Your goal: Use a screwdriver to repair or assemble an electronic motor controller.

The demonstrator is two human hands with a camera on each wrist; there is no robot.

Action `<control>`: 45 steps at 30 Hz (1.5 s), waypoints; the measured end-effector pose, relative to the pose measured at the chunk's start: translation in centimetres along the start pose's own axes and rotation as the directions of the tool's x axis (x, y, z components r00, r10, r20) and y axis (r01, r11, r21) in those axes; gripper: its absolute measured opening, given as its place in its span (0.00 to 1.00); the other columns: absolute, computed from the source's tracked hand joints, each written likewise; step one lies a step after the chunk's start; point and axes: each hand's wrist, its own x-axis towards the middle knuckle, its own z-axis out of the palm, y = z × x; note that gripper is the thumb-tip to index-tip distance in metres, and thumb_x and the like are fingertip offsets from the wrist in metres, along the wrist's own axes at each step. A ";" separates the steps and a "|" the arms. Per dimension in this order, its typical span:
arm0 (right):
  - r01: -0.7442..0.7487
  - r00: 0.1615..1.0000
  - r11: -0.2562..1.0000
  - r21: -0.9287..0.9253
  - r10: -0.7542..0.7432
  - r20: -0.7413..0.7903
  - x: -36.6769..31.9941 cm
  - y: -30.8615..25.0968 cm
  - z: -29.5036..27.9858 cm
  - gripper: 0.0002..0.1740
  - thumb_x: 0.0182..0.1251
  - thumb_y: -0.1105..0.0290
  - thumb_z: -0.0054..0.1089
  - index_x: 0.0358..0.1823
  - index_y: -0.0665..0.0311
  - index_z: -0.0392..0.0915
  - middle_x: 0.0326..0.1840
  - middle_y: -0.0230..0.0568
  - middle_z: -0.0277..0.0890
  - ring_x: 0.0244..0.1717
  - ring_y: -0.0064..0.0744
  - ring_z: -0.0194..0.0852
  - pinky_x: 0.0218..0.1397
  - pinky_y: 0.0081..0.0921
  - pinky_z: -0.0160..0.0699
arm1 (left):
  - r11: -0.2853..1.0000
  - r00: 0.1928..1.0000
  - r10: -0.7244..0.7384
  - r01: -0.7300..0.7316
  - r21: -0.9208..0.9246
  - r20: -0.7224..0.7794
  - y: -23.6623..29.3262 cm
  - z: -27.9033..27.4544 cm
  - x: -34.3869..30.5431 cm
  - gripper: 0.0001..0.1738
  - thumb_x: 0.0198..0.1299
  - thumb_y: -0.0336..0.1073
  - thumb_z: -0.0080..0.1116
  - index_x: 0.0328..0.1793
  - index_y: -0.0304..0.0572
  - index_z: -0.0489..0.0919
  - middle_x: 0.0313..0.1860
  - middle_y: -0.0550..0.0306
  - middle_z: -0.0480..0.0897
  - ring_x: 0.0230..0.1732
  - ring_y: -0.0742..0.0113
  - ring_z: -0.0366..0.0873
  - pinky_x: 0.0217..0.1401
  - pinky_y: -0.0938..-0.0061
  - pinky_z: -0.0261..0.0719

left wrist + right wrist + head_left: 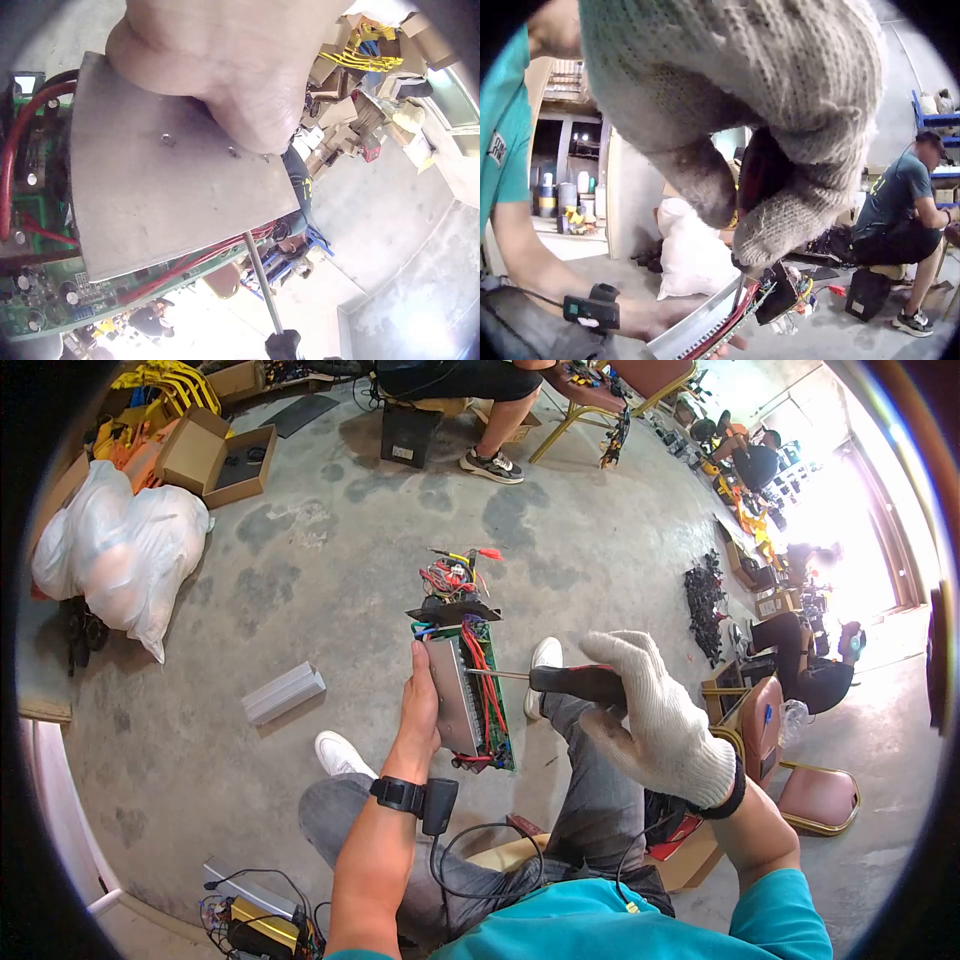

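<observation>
My bare left hand (422, 705) grips a circuit board assembly by a flat grey metal plate (452, 695) along its side. Red wires (482, 670) run down the green circuit board (501, 735), and a dark end panel with loose coloured wires tops it. In a white knitted glove, my right hand (655, 725) holds a screwdriver (578, 682) by its black and red handle. The screwdriver's thin shaft (262, 281) reaches the plate's edge in the left wrist view, its tip hidden behind the plate. Small screw holes show in the plate (165, 202) near my palm.
A silver finned metal block (285, 695) lies on the concrete floor to the left. Beyond it are a white plastic bag (130, 550) and an open cardboard box (218, 455). A gold-coloured device (262, 930) with cables sits lower left. Another person (900, 195) sits ahead.
</observation>
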 end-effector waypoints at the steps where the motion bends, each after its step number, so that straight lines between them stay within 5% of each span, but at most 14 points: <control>1: 0.090 0.996 0.995 -0.040 -0.090 -0.016 0.0 0.7 0.4 0.33 0.69 0.69 0.72 0.72 0.62 0.66 0.56 0.51 0.81 0.47 0.57 0.88 0.48 0.44 0.88 | 1.000 1.000 0.000 0.000 -0.001 0.000 0.0 0.0 0.0 0.47 0.78 0.77 0.33 0.69 0.41 0.78 0.51 0.51 0.88 0.49 0.63 0.89 0.55 0.65 0.90; 3: 0.177 0.983 0.981 -0.082 -0.180 -0.029 0.0 0.7 0.5 0.34 0.69 0.68 0.73 0.72 0.62 0.66 0.56 0.50 0.81 0.47 0.57 0.89 0.48 0.43 0.88 | 1.000 1.000 -0.002 0.002 0.013 -0.010 0.0 0.0 0.1 0.46 0.78 0.77 0.32 0.68 0.41 0.78 0.51 0.51 0.88 0.50 0.63 0.89 0.55 0.64 0.90; 5: -0.169 0.985 0.986 0.011 0.168 0.039 0.0 -0.4 0.2 0.35 0.68 0.71 0.72 0.73 0.61 0.65 0.59 0.52 0.78 0.49 0.59 0.88 0.48 0.45 0.89 | 1.000 1.000 0.016 -0.016 -0.005 -0.023 0.2 0.3 0.1 0.47 0.79 0.75 0.33 0.68 0.37 0.80 0.52 0.50 0.89 0.50 0.64 0.89 0.57 0.66 0.89; 9: -0.178 0.983 0.984 -0.029 0.179 0.043 0.2 -0.2 0.1 0.35 0.68 0.71 0.72 0.73 0.61 0.65 0.59 0.53 0.77 0.49 0.60 0.87 0.48 0.45 0.89 | 1.000 1.000 -0.002 0.002 0.014 -0.001 0.1 0.0 0.1 0.46 0.78 0.76 0.33 0.68 0.41 0.79 0.52 0.51 0.88 0.50 0.63 0.89 0.55 0.65 0.90; 11: 0.107 0.992 0.989 -0.102 -0.113 -0.057 0.2 0.7 0.6 0.32 0.70 0.65 0.73 0.71 0.61 0.67 0.51 0.50 0.84 0.44 0.58 0.89 0.46 0.43 0.88 | 1.000 1.000 -0.011 0.011 0.009 -0.017 0.0 0.0 0.2 0.45 0.79 0.76 0.33 0.68 0.41 0.79 0.52 0.52 0.88 0.50 0.64 0.89 0.55 0.65 0.89; 15: 0.244 0.966 0.965 -0.092 -0.250 -0.059 0.4 1.2 0.8 0.29 0.71 0.66 0.73 0.68 0.66 0.70 0.44 0.55 0.84 0.45 0.57 0.90 0.48 0.41 0.87 | 1.000 1.000 -0.010 0.010 -0.014 -0.016 0.0 0.0 0.1 0.45 0.79 0.75 0.33 0.69 0.41 0.78 0.53 0.52 0.88 0.51 0.64 0.88 0.57 0.65 0.88; 17: -0.183 0.983 0.982 0.055 0.181 0.036 0.1 -0.2 0.6 0.30 0.67 0.70 0.74 0.67 0.66 0.71 0.54 0.56 0.79 0.52 0.57 0.88 0.50 0.42 0.87 | 1.000 1.000 -0.010 0.010 -0.012 -0.027 -0.1 0.0 0.0 0.45 0.79 0.75 0.34 0.68 0.39 0.81 0.53 0.52 0.89 0.50 0.65 0.88 0.57 0.67 0.88; 21: -0.211 0.977 0.978 0.009 0.210 0.046 0.5 -0.3 0.3 0.29 0.68 0.71 0.72 0.67 0.66 0.71 0.54 0.56 0.80 0.52 0.57 0.88 0.50 0.42 0.87 | 1.000 0.999 0.006 -0.007 -0.016 -0.045 0.1 0.4 -0.1 0.46 0.79 0.75 0.35 0.68 0.38 0.81 0.54 0.51 0.89 0.49 0.66 0.89 0.57 0.68 0.89; 26: 0.180 0.982 0.983 -0.034 -0.181 -0.052 0.4 1.6 1.0 0.29 0.68 0.71 0.72 0.68 0.62 0.70 0.54 0.52 0.81 0.50 0.57 0.89 0.50 0.44 0.88 | 1.000 1.000 0.000 0.000 -0.029 -0.016 0.0 0.1 0.0 0.46 0.80 0.74 0.33 0.69 0.39 0.80 0.54 0.52 0.89 0.50 0.66 0.90 0.56 0.68 0.89; 29: -0.147 0.989 0.987 0.072 0.147 0.009 0.3 0.6 0.8 0.32 0.64 0.76 0.72 0.69 0.61 0.69 0.59 0.52 0.76 0.50 0.60 0.87 0.50 0.44 0.88 | 1.000 1.000 -0.014 0.014 -0.023 -0.013 0.1 0.1 0.1 0.46 0.80 0.74 0.32 0.70 0.39 0.80 0.54 0.52 0.89 0.51 0.66 0.89 0.56 0.68 0.89; 36: 0.131 0.991 0.990 -0.046 -0.133 -0.027 0.8 0.9 0.6 0.31 0.68 0.71 0.72 0.69 0.62 0.69 0.52 0.50 0.83 0.49 0.57 0.89 0.52 0.42 0.87 | 0.999 1.000 -0.017 0.016 -0.027 -0.020 0.2 0.3 0.0 0.46 0.80 0.74 0.33 0.71 0.39 0.80 0.54 0.52 0.89 0.51 0.66 0.89 0.57 0.68 0.89; 38: -0.172 0.985 0.983 0.062 0.170 0.037 0.4 0.1 0.8 0.32 0.67 0.72 0.73 0.69 0.62 0.68 0.55 0.52 0.80 0.51 0.58 0.88 0.53 0.43 0.87 | 0.999 1.000 -0.022 0.021 -0.027 -0.015 0.2 0.3 0.0 0.46 0.80 0.74 0.33 0.71 0.39 0.80 0.54 0.52 0.89 0.51 0.66 0.89 0.57 0.68 0.89; 42: -0.141 0.990 0.985 0.096 0.140 0.023 0.8 0.3 0.2 0.32 0.67 0.72 0.73 0.70 0.63 0.67 0.55 0.52 0.80 0.51 0.58 0.88 0.53 0.44 0.87 | 1.000 1.000 -0.006 0.005 -0.030 -0.027 0.1 0.3 0.1 0.47 0.79 0.75 0.33 0.71 0.38 0.79 0.54 0.51 0.89 0.51 0.66 0.90 0.55 0.68 0.90; 45: 0.107 0.994 0.994 0.012 -0.108 0.008 0.6 1.0 0.4 0.33 0.69 0.70 0.73 0.71 0.64 0.66 0.54 0.53 0.82 0.52 0.56 0.88 0.53 0.43 0.87 | 1.000 1.000 -0.006 0.005 -0.006 -0.029 0.2 0.4 0.0 0.47 0.79 0.76 0.34 0.71 0.37 0.79 0.55 0.51 0.89 0.50 0.66 0.90 0.55 0.68 0.90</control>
